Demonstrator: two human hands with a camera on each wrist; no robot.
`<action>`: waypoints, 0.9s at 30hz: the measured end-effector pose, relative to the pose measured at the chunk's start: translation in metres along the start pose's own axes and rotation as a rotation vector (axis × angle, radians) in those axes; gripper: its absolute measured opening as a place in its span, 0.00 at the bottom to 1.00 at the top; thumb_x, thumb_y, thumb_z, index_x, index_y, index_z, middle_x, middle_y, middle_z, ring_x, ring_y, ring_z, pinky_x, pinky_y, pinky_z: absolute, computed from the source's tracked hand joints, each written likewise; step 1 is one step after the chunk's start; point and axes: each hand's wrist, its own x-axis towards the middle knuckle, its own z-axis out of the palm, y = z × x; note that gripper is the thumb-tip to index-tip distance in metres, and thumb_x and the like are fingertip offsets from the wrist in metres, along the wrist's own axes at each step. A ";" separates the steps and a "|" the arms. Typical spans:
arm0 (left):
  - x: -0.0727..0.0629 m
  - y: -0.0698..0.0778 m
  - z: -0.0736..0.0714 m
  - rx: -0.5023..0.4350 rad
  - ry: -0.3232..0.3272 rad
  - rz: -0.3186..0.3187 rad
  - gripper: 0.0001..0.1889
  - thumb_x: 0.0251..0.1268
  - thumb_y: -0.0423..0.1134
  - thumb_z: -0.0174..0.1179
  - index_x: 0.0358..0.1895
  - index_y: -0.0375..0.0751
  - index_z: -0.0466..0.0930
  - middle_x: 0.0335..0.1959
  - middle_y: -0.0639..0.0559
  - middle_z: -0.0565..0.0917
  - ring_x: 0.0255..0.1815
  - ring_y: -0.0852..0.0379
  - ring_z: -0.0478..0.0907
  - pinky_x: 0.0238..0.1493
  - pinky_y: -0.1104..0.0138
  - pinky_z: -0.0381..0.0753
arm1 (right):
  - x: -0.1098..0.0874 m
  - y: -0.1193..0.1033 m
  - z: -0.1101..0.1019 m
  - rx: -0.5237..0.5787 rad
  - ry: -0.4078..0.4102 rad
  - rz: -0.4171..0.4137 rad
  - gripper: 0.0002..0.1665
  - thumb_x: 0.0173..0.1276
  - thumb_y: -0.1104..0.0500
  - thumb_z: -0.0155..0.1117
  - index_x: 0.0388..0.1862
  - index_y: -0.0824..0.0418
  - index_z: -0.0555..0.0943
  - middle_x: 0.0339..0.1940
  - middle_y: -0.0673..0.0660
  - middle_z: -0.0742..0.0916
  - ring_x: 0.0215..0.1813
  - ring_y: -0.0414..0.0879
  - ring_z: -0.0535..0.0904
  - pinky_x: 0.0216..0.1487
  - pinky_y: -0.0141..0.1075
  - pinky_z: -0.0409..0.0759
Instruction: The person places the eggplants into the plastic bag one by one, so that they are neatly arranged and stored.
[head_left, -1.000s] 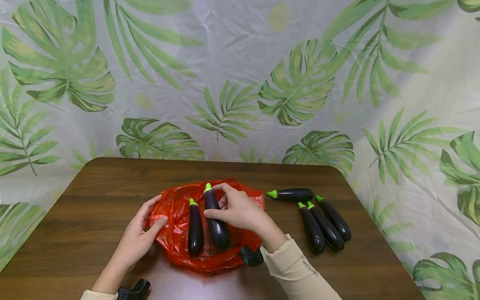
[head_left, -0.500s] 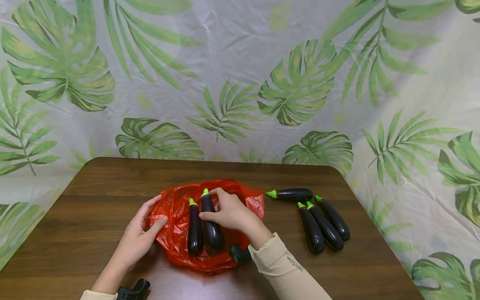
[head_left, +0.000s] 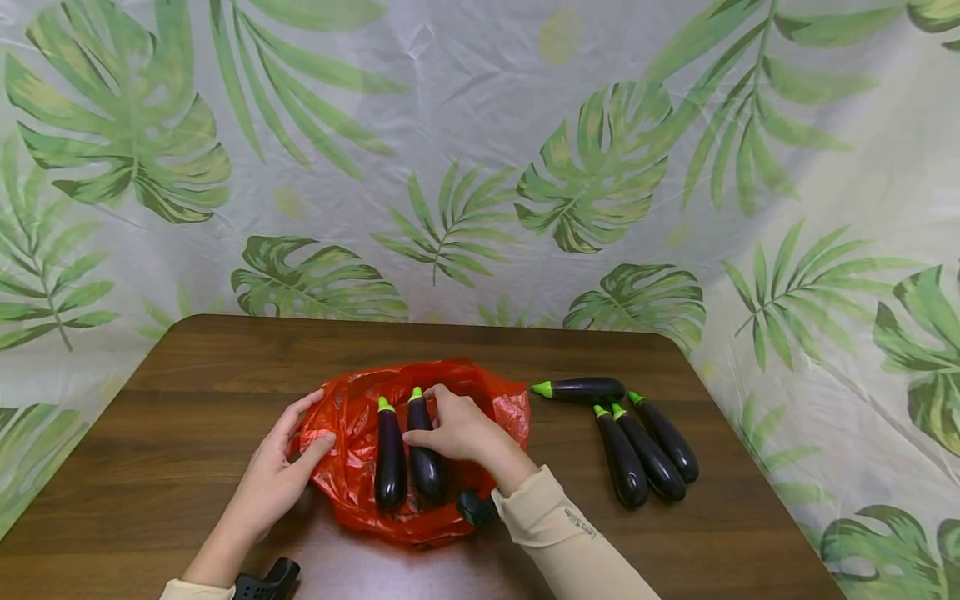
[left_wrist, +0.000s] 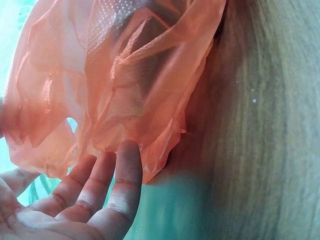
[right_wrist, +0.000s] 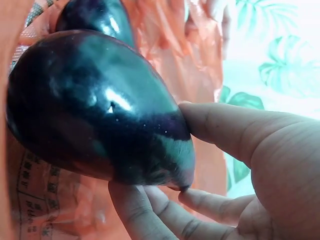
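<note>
A red plastic bag (head_left: pixel 352 500) lies with its mouth spread on the wooden table. Inside it, an eggplant (head_left: pixel 390 458) with a bright green stem lies on the left. My right hand (head_left: pixel 468 429) reaches into the bag and grips a second eggplant (head_left: pixel 427 475) beside the first, thumb on one side and fingers on the other; the right wrist view shows this eggplant's rounded body (right_wrist: pixel 100 110) close up. On the bag's left side, my left hand (head_left: pixel 281 471) holds the rim, with the fingers (left_wrist: pixel 129 170) against the outside of the plastic.
To the right of the bag, one eggplant (head_left: pixel 583 388) lies crosswise. Nearer to me are three more eggplants (head_left: pixel 651 458), lying roughly side by side. The table's (head_left: pixel 187 375) far edge runs in front of a leaf-patterned cloth (head_left: pixel 480 167).
My right hand has moved slightly left and lowered its eggplant deeper into the bag, next to the other one. The left hand stays in place.
</note>
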 end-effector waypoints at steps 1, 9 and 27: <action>0.000 0.000 0.000 0.002 0.000 0.000 0.34 0.83 0.44 0.60 0.85 0.51 0.59 0.80 0.33 0.71 0.72 0.31 0.78 0.56 0.63 0.90 | 0.000 0.001 0.001 0.003 -0.002 0.005 0.41 0.71 0.47 0.77 0.74 0.64 0.71 0.47 0.60 0.88 0.44 0.48 0.84 0.51 0.44 0.88; 0.000 0.000 0.000 0.013 0.002 -0.004 0.34 0.83 0.45 0.60 0.85 0.51 0.59 0.81 0.34 0.70 0.72 0.31 0.78 0.58 0.59 0.90 | 0.005 0.005 0.011 0.008 -0.022 0.012 0.40 0.70 0.47 0.78 0.72 0.64 0.72 0.53 0.63 0.89 0.52 0.53 0.87 0.59 0.50 0.87; 0.001 0.000 0.001 0.021 0.005 0.012 0.34 0.82 0.44 0.61 0.85 0.52 0.60 0.80 0.34 0.71 0.72 0.31 0.78 0.53 0.79 0.79 | 0.006 0.007 0.021 0.002 -0.039 0.011 0.42 0.69 0.47 0.78 0.71 0.67 0.73 0.52 0.64 0.88 0.53 0.54 0.87 0.64 0.52 0.85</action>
